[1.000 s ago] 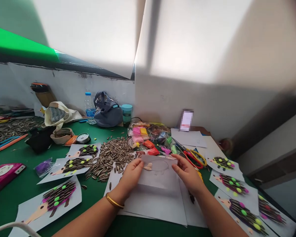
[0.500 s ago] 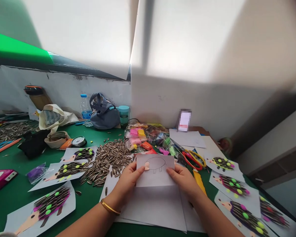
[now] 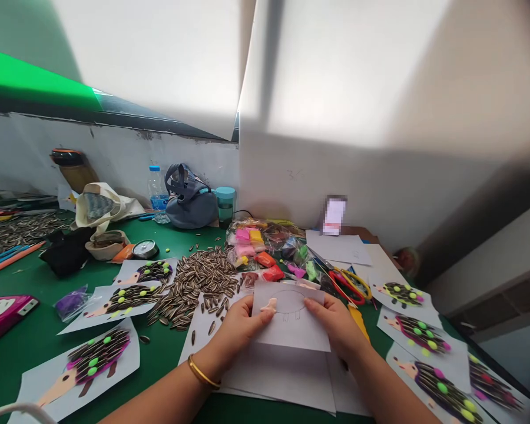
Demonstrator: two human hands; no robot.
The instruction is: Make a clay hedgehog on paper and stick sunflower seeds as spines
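Note:
Between my two hands, a small white paper with a pencil outline of a rounded body and short legs is held above larger white sheets. My left hand grips its left edge, the thumb pressing beside a small peach clay piece at the outline's left end. The right edge of the paper is pinched by my right hand, thumb on top. The fingers beneath the paper are hidden.
Sunflower seeds lie heaped left of the paper, with bagged coloured clay behind. Scissors rest at the right. Finished hedgehog pictures lie on both sides. A blue bag and bottle stand behind.
The held paper has moved slightly right and tilted, with both hands still on it. My left thumb is on the peach clay's lower edge, and the clay looks more spread out. The view has shifted slightly.

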